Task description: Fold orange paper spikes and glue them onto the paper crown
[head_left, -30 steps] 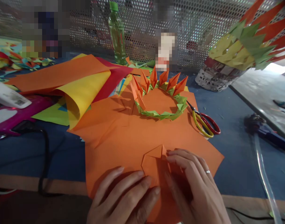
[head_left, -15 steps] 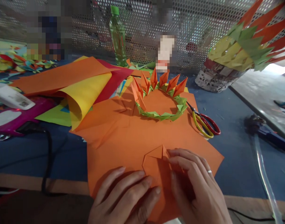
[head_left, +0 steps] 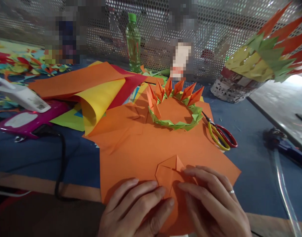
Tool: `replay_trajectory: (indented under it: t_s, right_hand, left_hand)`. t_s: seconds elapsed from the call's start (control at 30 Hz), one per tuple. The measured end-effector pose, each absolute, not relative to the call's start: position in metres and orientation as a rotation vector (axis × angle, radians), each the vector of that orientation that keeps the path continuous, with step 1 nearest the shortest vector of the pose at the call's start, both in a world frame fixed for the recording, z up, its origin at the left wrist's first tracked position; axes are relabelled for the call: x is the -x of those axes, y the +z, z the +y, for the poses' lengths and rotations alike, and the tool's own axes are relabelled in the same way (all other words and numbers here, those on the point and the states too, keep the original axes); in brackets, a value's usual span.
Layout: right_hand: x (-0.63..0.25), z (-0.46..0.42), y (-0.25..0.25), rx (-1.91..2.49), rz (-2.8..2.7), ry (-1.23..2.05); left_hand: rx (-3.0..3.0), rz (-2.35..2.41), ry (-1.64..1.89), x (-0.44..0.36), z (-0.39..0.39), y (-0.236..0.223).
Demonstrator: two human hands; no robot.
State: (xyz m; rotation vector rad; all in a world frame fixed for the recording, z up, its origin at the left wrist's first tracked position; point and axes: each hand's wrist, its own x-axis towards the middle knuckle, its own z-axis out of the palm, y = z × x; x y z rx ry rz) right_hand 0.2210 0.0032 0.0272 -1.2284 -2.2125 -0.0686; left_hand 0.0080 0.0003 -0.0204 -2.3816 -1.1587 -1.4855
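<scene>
A folded orange paper point(head_left: 167, 176) with a pointed top lies on a larger orange sheet point(head_left: 131, 154) near the table's front edge. My left hand point(head_left: 139, 209) rests flat on its left side, fingers spread and pressing down. On the right side, my right hand point(head_left: 213, 197) has its fingers bent, with fingertips on the folded paper's edge; a ring shows on one finger. Beyond both hands stands a ring of folded green paper point(head_left: 175, 123) with orange paper points point(head_left: 189, 90) along its back. Scissors point(head_left: 220, 135) with yellow and red handles lie to its right.
Coloured sheets point(head_left: 76, 80) pile up at left, behind a magenta device point(head_left: 29, 118) with a black cable point(head_left: 63, 161). A green bottle point(head_left: 133, 44) and a paper pineapple point(head_left: 252, 62) stand at the back. A blue-handled tool point(head_left: 292, 148) with a clear tube lies right.
The view has shifted slightly, so everything appears a little further right. My right fingers have slid down a little from the folded paper's upper tip, leaving more of its right flap visible.
</scene>
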Motion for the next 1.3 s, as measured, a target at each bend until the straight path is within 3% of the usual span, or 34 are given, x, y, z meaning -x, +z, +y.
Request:
replay_trajectory:
  t_s: [0.8, 1.3]
  right_hand:
    - [-0.208, 0.000, 0.030, 1.505, -2.143, 0.020]
    - [-0.218, -0.001, 0.030, 1.338, -2.179, 0.223]
  left_hand:
    - [2.452, -1.110, -1.529, -0.003, 0.001, -0.017]
    - [2.464, -1.034, -1.409, 0.006, 0.004, -0.013]
